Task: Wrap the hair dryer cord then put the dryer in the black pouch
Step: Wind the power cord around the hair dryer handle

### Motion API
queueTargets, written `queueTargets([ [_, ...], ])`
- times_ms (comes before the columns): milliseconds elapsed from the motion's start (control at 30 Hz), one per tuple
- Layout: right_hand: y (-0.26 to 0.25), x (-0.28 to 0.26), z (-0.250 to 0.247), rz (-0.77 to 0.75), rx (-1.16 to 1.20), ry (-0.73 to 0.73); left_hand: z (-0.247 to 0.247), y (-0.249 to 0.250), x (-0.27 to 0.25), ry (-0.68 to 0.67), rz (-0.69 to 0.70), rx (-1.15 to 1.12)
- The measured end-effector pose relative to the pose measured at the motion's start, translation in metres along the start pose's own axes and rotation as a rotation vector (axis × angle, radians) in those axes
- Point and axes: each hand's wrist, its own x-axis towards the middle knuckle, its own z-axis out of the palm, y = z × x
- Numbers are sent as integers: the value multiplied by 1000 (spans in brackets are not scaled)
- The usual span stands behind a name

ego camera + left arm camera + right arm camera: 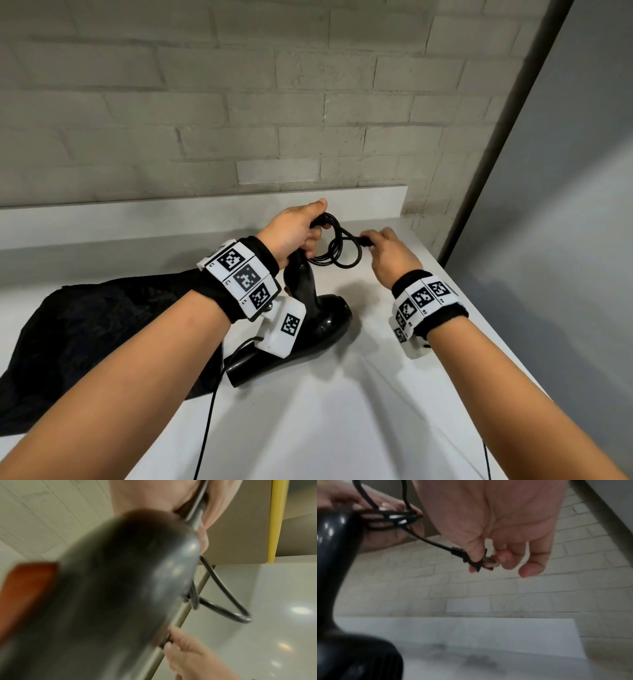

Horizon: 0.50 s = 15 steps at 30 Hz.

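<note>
Frame center: left hand (297, 230) grips hair dryer (310, 318) handle plus looped cord (337, 247); right hand (390, 255) pinches the plug (468, 557). Black pouch (92, 329) lies lower left on counter (342, 411).

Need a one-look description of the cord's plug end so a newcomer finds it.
Start at the white counter below the brick wall, where the black hair dryer stands. Its cord loops up into the left hand. The plug is the ribbed black end pinched by the right hand.
</note>
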Motion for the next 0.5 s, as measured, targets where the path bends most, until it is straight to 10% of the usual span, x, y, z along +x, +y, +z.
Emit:
queueTargets([
  [500,46,-6,38,261,-535,-618,5,1,-6,-62,10,32],
])
